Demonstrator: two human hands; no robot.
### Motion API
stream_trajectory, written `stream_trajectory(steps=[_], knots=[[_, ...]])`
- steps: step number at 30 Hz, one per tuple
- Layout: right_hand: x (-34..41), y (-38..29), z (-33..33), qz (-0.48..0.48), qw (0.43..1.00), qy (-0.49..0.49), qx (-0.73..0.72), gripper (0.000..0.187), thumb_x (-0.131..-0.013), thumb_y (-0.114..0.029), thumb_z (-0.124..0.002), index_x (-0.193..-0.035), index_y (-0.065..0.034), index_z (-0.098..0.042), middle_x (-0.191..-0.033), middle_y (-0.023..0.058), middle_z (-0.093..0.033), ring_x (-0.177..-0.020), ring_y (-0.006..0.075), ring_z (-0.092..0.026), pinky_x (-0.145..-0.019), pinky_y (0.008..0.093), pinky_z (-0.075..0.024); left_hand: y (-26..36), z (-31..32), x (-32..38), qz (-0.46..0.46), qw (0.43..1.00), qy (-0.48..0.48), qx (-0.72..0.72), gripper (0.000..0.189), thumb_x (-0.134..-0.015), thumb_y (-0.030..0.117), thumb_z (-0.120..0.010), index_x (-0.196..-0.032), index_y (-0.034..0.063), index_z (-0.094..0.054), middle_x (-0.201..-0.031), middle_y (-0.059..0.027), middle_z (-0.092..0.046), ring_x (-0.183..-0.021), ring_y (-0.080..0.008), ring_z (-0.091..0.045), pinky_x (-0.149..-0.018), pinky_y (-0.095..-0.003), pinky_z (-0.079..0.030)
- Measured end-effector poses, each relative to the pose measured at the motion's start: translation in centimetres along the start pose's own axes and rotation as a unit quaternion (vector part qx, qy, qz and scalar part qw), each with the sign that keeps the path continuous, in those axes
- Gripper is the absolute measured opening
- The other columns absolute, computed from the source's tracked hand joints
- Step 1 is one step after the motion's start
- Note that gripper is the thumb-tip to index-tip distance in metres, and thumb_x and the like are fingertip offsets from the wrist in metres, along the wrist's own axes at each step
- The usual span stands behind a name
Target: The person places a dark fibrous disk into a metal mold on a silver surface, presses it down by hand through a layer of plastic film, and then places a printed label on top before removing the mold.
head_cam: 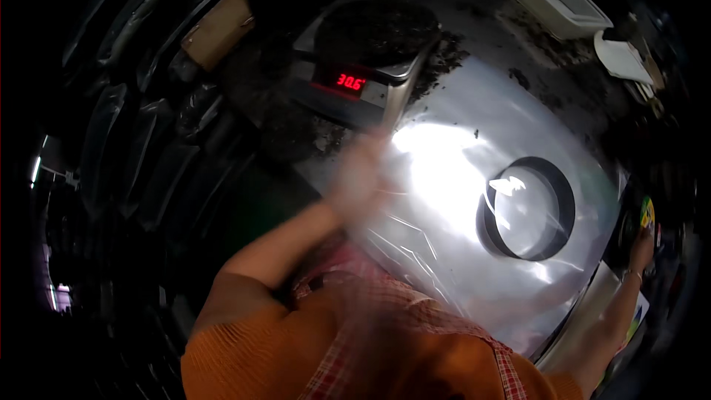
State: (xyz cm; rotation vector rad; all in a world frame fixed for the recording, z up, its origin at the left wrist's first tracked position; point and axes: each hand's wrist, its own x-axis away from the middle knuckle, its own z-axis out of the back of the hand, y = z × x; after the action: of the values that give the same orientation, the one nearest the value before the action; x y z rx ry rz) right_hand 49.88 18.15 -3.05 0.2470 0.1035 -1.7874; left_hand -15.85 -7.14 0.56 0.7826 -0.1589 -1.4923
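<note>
My left hand is blurred by motion over the left edge of a clear plastic sheet or bag, just below a digital scale. Whether it grips anything is not clear. At the far right, my right hand has its fingers around a small green and yellow packet, partly lost in shadow. A dark ring rests on the shiny plastic between my hands. Dark crumbly material covers the top of the scale, whose red digits are lit.
Filled plastic bags are piled along the left, with a brown cardboard box among them. A pale plastic tub stands at the upper right, beside a white scoop-like piece. Dark crumbs litter the surface near the scale.
</note>
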Motion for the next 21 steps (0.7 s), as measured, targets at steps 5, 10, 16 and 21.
stream_trajectory(steps=[5,10,16,21], knots=[[0.1,-0.5,1.7,0.031,0.997,0.065,0.007,0.029,-0.091,-0.028,-0.041,-0.101,-0.0065,-0.06,-0.093,0.0197,-0.062,-0.087,0.0366,-0.059,-0.07,0.0427,-0.0469,-18.7,6.9,3.8,0.543,0.808,0.226,-0.031,0.082,-0.075,0.026,-0.068,-0.137,0.005,-0.019,-0.138,-0.0208,-0.028,-0.124,-0.0325,-0.033,-0.102,-0.0368,-0.028],[3.8,-6.7,9.4,-0.073,0.608,-0.016,-0.791,0.03,-0.089,-0.026,-0.051,-0.096,0.0016,-0.061,-0.096,0.0083,-0.063,-0.081,0.0192,-0.062,-0.066,0.0295,-0.0498,-21.5,6.6,6.9,0.477,0.826,0.298,0.041,0.077,-0.078,0.015,-0.066,-0.137,0.0102,-0.018,-0.138,-0.0195,-0.028,-0.124,-0.0292,-0.033,-0.1,-0.0368,-0.031],[16.7,-18.8,11.1,0.177,0.964,-0.14,-0.138,0.039,-0.07,-0.014,-0.069,-0.105,-0.0011,-0.056,-0.095,0.0077,-0.062,-0.078,0.0205,-0.06,-0.064,0.0304,-0.0481,-13.4,11.6,1.0,0.135,0.959,0.244,0.059,0.049,-0.076,0.002,-0.063,-0.122,0.0087,-0.047,-0.115,-0.0131,-0.052,-0.104,-0.0243,-0.052,-0.087,-0.0326,-0.043],[23.6,-41.5,25.3,0.561,0.722,0.084,-0.396,0.068,-0.059,-0.004,-0.074,-0.121,-0.0035,-0.047,-0.122,0.0167,-0.05,-0.109,0.0318,-0.05,-0.09,0.0376,-0.0425,-5.4,10.7,-0.2,-0.261,0.96,0.055,-0.082,0.041,-0.074,0.011,-0.059,-0.115,0.0139,-0.056,-0.07,-0.0042,-0.052,-0.061,-0.0212,-0.054,-0.052,-0.0319,-0.047]])
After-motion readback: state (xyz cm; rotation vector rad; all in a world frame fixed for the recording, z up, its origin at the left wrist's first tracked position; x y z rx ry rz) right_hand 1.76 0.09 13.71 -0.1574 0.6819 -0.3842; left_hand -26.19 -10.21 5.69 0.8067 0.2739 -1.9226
